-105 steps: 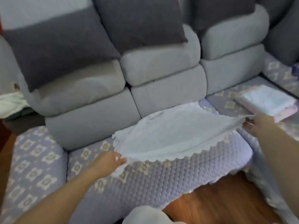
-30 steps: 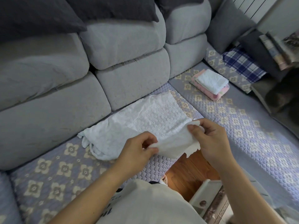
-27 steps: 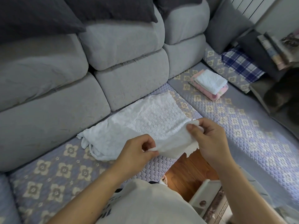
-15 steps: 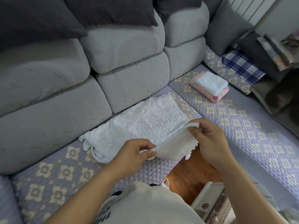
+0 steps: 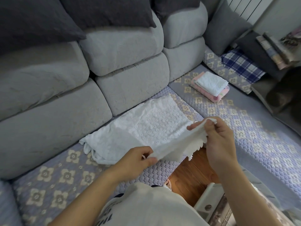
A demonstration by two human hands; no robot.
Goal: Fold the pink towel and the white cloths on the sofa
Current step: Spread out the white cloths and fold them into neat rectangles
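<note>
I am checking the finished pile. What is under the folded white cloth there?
Under the folded white cloth lies the folded pink towel, resting on the sofa cover. Its middle is covered.

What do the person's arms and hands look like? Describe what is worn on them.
Both forearms are bare, with no sleeves reaching them. The left hand and right hand show no gloves; no rings, watch or bracelets are visible. A white top with dark lettering covers the torso below.
</note>
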